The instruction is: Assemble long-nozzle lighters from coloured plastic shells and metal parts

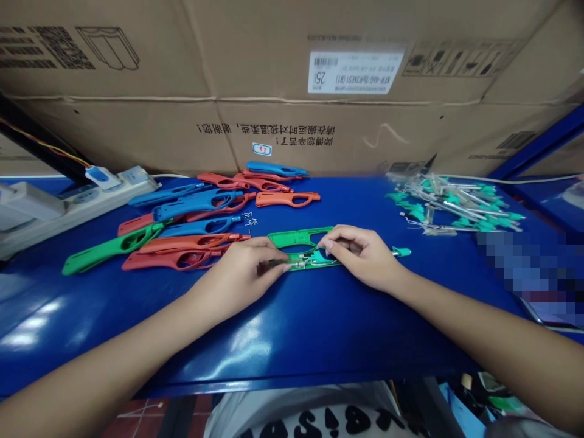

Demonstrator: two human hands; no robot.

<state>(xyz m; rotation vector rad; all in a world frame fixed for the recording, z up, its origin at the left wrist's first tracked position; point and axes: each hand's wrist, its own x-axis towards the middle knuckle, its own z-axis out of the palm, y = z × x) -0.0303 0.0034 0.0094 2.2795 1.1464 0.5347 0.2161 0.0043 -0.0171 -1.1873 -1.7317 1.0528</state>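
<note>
Green casing (pixel 296 237), blue tabletop (pixel 319 334)

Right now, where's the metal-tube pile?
Head view: the pile is back right on the table, before the cardboard and beyond the right hand.

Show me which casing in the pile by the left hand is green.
The leftmost casing, its broad end jutting out past the rest. The other casings in that pile are red, orange or blue.
</note>
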